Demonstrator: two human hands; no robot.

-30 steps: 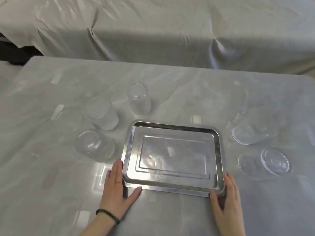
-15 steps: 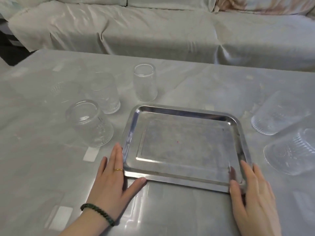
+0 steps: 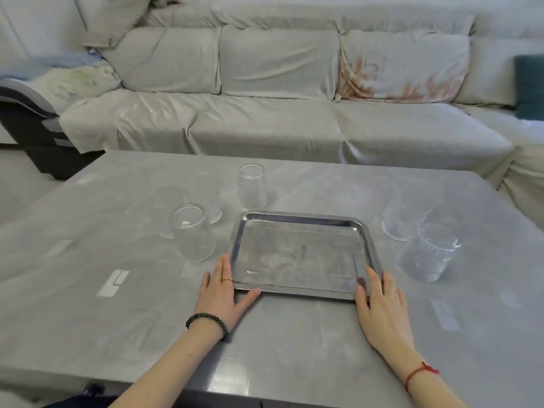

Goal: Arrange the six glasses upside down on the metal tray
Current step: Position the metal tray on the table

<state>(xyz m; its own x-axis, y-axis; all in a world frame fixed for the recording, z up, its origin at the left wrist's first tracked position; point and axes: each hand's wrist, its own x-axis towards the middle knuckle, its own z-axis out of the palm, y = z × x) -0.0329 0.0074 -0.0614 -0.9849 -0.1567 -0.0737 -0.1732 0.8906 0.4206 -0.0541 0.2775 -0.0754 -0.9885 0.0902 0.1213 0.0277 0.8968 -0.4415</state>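
Note:
An empty metal tray (image 3: 300, 219) lies in the middle of the grey table. My left hand (image 3: 222, 293) rests flat on the table, its fingers against the tray's near left corner. Flat at the near right corner is my right hand (image 3: 379, 304), fingertips touching the rim. Neither hand holds anything. Clear glasses stand around the tray, narrower end up: one near left (image 3: 192, 232), two fainter ones behind it (image 3: 210, 201) (image 3: 164, 210), one at the back (image 3: 251, 187), and two to the right (image 3: 404, 216) (image 3: 426, 254).
The table's near edge (image 3: 235, 393) runs just under my forearms. A long sofa under a pale cover (image 3: 279, 122) stands behind the table's far edge. White tape marks (image 3: 113, 282) are stuck on the tabletop at the left.
The view has tilted upward, so the sofa now shows. Both hands stay at the tray's near corners. The glasses have not moved.

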